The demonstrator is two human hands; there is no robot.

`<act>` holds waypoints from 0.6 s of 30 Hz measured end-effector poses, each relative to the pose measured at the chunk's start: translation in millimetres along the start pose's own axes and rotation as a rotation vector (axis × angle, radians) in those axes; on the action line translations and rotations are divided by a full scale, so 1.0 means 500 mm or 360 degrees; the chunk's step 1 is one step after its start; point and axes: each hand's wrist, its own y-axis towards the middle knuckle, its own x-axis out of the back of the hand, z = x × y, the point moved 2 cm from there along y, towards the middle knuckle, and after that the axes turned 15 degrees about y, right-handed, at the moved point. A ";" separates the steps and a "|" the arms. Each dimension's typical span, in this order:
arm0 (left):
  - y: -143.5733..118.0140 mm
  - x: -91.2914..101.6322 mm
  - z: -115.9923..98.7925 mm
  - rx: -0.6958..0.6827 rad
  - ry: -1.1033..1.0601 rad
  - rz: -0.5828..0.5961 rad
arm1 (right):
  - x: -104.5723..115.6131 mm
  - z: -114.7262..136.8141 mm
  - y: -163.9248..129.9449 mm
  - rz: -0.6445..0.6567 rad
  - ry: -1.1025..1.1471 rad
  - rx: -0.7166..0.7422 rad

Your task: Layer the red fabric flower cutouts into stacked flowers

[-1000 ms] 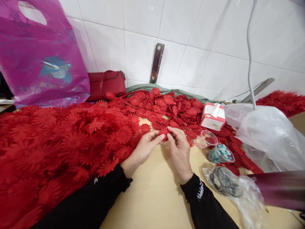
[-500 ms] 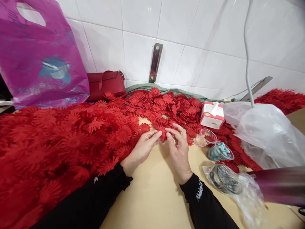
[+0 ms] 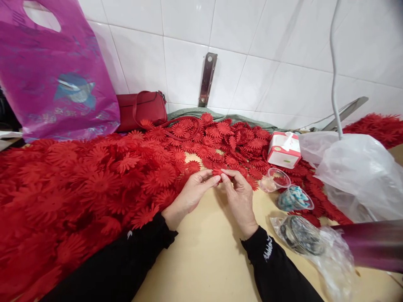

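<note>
Between my two hands is a small red fabric flower (image 3: 217, 172), partly covered by my fingers. My left hand (image 3: 193, 191) pinches its left side between thumb and fingertips. On the other side, the thumb and index finger of my right hand (image 3: 239, 197) close on it too. The flower is held just above the tan tabletop (image 3: 201, 251). A big heap of red flowers (image 3: 100, 184) lies to the left of my hands, and more flowers (image 3: 223, 129) spread behind them toward the wall.
To the right stand a tissue box (image 3: 284, 152), a clear plastic cup (image 3: 278, 179), a cup with blue-white contents (image 3: 294, 198) and a bagged dark round object (image 3: 302, 235). A purple cylinder (image 3: 374, 245) lies beyond. At back left are a purple bag (image 3: 59, 67) and red handbag (image 3: 143, 110).
The flower has been tilted, so it now shows more edge-on. My right fingers have drawn in closer around it, and the whole view has shifted slightly.
</note>
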 end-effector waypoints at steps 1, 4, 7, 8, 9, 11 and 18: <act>-0.001 -0.001 -0.002 0.0002 0.0006 0.0004 | 0.000 0.001 0.000 0.0003 -0.0006 -0.0002; -0.002 -0.004 -0.004 0.0018 0.0011 -0.0003 | -0.001 0.004 -0.001 0.0025 -0.0025 -0.0011; -0.004 -0.005 -0.003 0.0044 0.0034 -0.0007 | -0.001 0.006 -0.001 0.0026 0.0010 -0.0065; -0.005 -0.006 -0.002 0.0070 0.0034 -0.0005 | 0.000 0.005 -0.001 0.0009 0.0042 -0.0088; -0.006 -0.006 -0.002 0.0106 0.0031 -0.0008 | 0.002 0.003 0.000 -0.0018 0.0080 -0.0109; -0.010 -0.008 -0.002 0.0181 0.0024 -0.0013 | 0.008 -0.004 0.004 -0.0101 0.0161 -0.0136; -0.008 -0.010 -0.005 0.0204 -0.0017 -0.0080 | 0.034 -0.007 0.023 -0.0479 0.0198 0.0073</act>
